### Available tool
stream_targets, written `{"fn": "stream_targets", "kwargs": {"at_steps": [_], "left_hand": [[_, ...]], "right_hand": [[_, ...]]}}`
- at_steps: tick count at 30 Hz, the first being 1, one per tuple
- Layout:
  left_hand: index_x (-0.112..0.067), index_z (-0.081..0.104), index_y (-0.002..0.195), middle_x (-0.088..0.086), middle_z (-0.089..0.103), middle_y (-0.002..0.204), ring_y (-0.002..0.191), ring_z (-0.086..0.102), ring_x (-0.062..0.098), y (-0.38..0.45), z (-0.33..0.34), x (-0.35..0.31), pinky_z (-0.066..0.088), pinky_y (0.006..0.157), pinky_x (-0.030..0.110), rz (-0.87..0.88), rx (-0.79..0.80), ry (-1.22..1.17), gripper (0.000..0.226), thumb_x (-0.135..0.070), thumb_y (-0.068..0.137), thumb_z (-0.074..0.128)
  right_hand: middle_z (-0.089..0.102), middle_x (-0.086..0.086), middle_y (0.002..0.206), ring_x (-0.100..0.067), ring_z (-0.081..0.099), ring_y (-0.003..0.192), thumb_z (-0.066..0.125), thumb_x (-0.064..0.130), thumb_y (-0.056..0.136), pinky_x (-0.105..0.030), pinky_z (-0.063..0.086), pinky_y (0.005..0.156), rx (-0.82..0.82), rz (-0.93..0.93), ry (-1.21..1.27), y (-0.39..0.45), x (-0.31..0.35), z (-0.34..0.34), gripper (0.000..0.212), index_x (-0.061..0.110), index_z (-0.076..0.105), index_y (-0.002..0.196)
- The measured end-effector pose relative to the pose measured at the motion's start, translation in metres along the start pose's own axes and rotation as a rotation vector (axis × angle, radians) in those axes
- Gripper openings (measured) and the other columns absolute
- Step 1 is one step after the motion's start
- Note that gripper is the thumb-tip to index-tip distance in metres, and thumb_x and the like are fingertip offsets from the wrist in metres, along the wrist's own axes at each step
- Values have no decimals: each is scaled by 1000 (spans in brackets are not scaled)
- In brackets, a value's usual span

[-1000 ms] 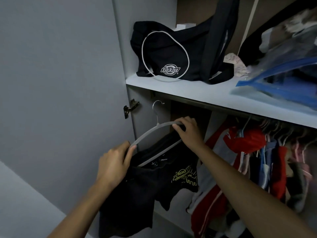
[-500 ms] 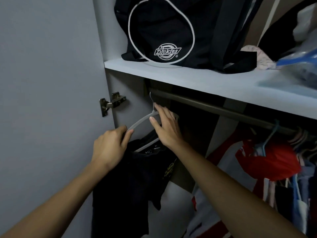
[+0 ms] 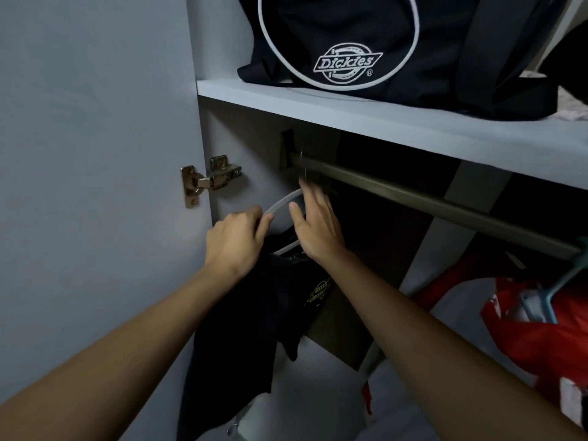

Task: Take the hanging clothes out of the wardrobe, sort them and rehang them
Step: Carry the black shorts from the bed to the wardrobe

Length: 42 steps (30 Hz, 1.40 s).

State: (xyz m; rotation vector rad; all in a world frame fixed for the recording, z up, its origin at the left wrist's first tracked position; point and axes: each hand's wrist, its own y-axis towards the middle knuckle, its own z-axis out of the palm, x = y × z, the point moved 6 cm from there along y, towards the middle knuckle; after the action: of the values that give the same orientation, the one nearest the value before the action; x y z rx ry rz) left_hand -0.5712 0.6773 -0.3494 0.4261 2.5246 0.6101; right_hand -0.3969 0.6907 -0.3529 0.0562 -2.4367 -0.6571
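The left hand (image 3: 235,240) is curled around the lower end of a grey hanger (image 3: 281,202), its fingers closed on the bar. The right hand (image 3: 318,230) lies against the upper part of the hanger with its fingers (image 3: 313,194) stretched out fairly straight toward the rail (image 3: 445,203); they are blurred, and I cannot tell whether they grip the hanger or only press on it. A black shirt (image 3: 254,319) with a small yellow print hangs from the hanger, draped down between the two forearms at the far left end of the wardrobe, just below the rail. The hanger's hook is too blurred to say whether it sits on the rail. On the shelf (image 3: 397,122) above rests a black bag (image 3: 381,43) with a white-trimmed oval and a logo patch. A metal hinge (image 3: 206,181) joins the door to the side wall. At the right, a red garment (image 3: 541,329) hangs on a blue hanger (image 3: 547,297).
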Motion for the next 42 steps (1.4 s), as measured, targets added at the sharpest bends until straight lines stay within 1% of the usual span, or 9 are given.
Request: {"fn": "stream_targets", "kwargs": {"at_steps": [7, 12, 16, 22, 26, 29, 33, 37, 42], "left_hand": [[-18, 46, 85, 10, 60, 81, 85, 63, 45, 11, 24, 4, 39, 64, 40, -57, 9, 13, 42, -51, 109, 38], [-18, 45, 85, 9, 63, 80, 79, 63, 43, 12, 40, 12, 45, 62, 41, -65, 10, 9, 40, -49, 110, 38], [-18, 42, 89, 11, 67, 86, 78, 65, 42, 17, 47, 14, 37, 59, 38, -42, 5, 51, 34, -44, 111, 37], [-17, 39, 110, 15, 69, 101, 84, 68, 45, 16, 52, 7, 39, 59, 41, 6, 135, 139, 16, -32, 110, 41], [-18, 42, 131, 7, 52, 123, 104, 61, 32, 4, 41, 1, 41, 57, 39, 15, 193, 155, 33, -34, 103, 52], [-20, 39, 145, 3, 45, 130, 118, 50, 26, -12, 18, -7, 54, 68, 41, 26, 207, 152, 49, -44, 103, 47], [-21, 40, 150, 0, 48, 131, 115, 50, 23, -47, -37, -19, 55, 77, 40, 44, 198, 130, 53, -46, 104, 43], [-22, 42, 153, -1, 53, 129, 114, 53, 24, -84, -91, -12, 53, 82, 41, -2, 167, 141, 56, -47, 103, 43], [-23, 43, 156, 1, 54, 141, 125, 52, 26, -123, -145, 14, 52, 88, 42, -89, 136, 197, 59, -48, 103, 44]], "right_hand": [[22, -1, 171, -23, 28, 154, 44, 39, 110, -42, 33, 119, 95, 2, -47, 22, -16, 17, 60, 21, 26, 164], [20, 2, 172, -23, 29, 154, 42, 40, 110, -40, 34, 118, 164, -9, -60, 31, -27, 31, 61, 22, 24, 165], [17, 2, 173, -23, 25, 156, 43, 39, 110, -39, 30, 122, 196, -30, -51, 40, -29, 39, 62, 22, 23, 166], [20, 3, 172, -20, 23, 156, 45, 35, 109, -39, 24, 126, 210, -43, -27, 36, -34, 37, 60, 24, 26, 165], [18, 5, 173, -17, 19, 157, 44, 34, 110, -37, 21, 128, 217, -25, -22, 16, -31, 23, 60, 27, 23, 166], [12, 10, 173, -13, 11, 159, 38, 36, 111, -37, 17, 127, 261, -4, -32, -1, -14, 7, 59, 31, 18, 166], [12, 10, 174, -10, 6, 160, 32, 42, 109, -43, 17, 129, 284, -1, -21, -36, 19, -15, 60, 30, 19, 166], [22, 4, 172, -13, 15, 159, 32, 48, 106, -48, 29, 125, 282, -116, -77, -70, 61, -28, 64, 25, 26, 164], [29, 2, 169, -15, 22, 158, 47, 44, 105, -48, 32, 123, 283, -276, -21, -91, 114, -24, 64, 21, 32, 163]]}}
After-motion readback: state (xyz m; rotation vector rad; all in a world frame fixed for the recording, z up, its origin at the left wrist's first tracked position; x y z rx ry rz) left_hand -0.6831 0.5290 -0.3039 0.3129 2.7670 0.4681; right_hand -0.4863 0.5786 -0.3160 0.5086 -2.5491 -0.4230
